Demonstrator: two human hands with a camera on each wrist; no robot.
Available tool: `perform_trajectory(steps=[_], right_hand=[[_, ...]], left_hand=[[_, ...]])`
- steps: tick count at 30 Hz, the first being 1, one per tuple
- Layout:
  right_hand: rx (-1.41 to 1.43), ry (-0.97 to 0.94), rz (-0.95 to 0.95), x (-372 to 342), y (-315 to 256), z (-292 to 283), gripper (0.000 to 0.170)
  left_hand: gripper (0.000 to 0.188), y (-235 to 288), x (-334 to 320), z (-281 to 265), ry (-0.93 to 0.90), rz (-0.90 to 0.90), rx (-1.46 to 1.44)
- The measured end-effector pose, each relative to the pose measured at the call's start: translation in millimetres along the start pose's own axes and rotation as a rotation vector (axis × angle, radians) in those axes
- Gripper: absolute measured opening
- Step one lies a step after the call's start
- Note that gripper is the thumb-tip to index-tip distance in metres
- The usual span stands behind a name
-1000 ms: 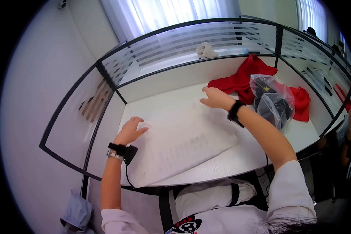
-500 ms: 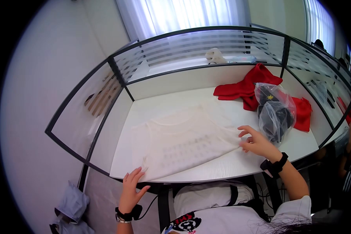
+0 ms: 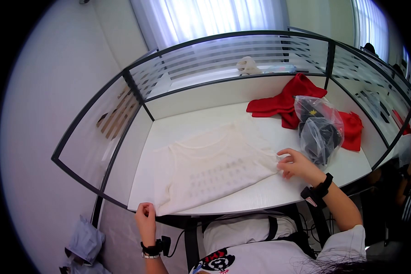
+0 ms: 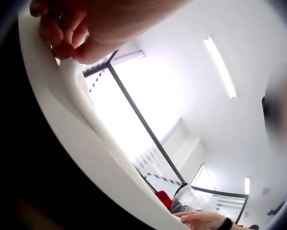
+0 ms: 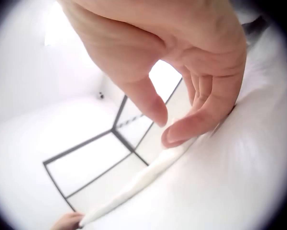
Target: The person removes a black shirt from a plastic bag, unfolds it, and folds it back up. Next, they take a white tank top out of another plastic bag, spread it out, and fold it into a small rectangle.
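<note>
A thin white top (image 3: 214,164) lies spread on the white desk, its scooped neckline towards the back and rows of dark print showing faintly. At the desk's front left edge my left hand (image 3: 146,218) pinches the top's near corner. In the left wrist view, the left hand's fingers (image 4: 52,31) close on a fold of white fabric. My right hand (image 3: 301,166) rests at the right end of the hem, fingers bent loosely. The right wrist view shows its thumb and index fingertips (image 5: 174,136) slightly apart, right at the fabric's edge.
Red cloth (image 3: 297,96) lies at the back right of the desk (image 3: 255,196). A clear plastic bag (image 3: 319,132) with dark contents sits over part of it. Dark-framed partitions (image 3: 237,34) enclose the back and sides. A grey-blue bag (image 3: 84,239) is low at the left.
Both hands have come from over the top to its near corners. My left hand has gone from spread fingers to a pinch on the front left corner. The right hand stays by the hem.
</note>
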State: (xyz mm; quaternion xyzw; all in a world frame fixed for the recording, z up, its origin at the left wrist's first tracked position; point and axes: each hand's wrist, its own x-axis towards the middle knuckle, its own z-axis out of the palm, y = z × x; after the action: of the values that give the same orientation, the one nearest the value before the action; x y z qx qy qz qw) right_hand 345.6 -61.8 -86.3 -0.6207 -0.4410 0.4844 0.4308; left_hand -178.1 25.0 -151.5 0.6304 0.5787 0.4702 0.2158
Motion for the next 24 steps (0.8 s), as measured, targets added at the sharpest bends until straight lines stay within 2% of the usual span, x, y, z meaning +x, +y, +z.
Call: perform_trajectory(steps=[3, 5, 6, 9, 11, 13, 15, 17, 19, 20, 21, 24], right_hand=[[0.094, -0.022, 0.026, 4.9, 0.8, -0.8, 0.057], [0.114, -0.048, 0.012, 7.4, 0.6, 2.5, 0.056], [0.132, -0.074, -0.003, 8.2, -0.2, 4.2, 0.055], [0.049, -0.112, -0.014, 10.8, 0.4, 2.8, 0.056], [0.045, -0.137, -0.009, 16.8, 7.5, -2.6, 0.056], [0.04, -0.162, -0.004, 17.7, 11.0, -5.6, 0.057], [-0.02, -0.105, -0.004, 13.6, 9.6, -6.3, 0.056], [-0.021, -0.081, -0.002, 6.9, 10.5, -8.1, 0.056], [0.002, -0.078, -0.018, -0.4, 12.4, -10.0, 0.055], [-0.021, -0.078, -0.008, -7.3, 7.4, -9.1, 0.053], [-0.008, -0.071, -0.01, -11.1, 8.0, -8.4, 0.053], [-0.025, -0.117, -0.052, -18.7, 10.4, -10.3, 0.043]], left_hand=[[0.026, 17.0, -1.1, 3.7, -0.001, -0.047, 0.182], [0.034, 31.0, -7.2, 6.4, -0.058, 0.242, 0.358], [0.041, 36.5, -7.5, 7.6, -0.103, 0.229, 0.396], [0.023, 31.2, -4.2, 12.3, -0.039, 0.349, 0.43], [0.015, 18.6, 5.5, 13.8, 0.014, 0.155, 0.224], [0.017, 12.6, 14.0, 11.2, 0.056, 0.149, 0.231], [0.019, 13.5, 21.0, 6.7, 0.058, -0.01, 0.301], [0.017, 20.2, 19.9, 2.8, 0.031, 0.01, 0.343], [0.017, 34.6, 15.3, 4.9, 0.106, 0.128, 0.456], [0.02, 49.8, 12.0, 3.8, 0.073, 0.169, 0.484], [0.021, 81.2, 7.0, 4.1, -0.007, 0.087, 0.437], [0.017, 141.8, 3.8, 16.9, -0.289, 0.309, 0.234]])
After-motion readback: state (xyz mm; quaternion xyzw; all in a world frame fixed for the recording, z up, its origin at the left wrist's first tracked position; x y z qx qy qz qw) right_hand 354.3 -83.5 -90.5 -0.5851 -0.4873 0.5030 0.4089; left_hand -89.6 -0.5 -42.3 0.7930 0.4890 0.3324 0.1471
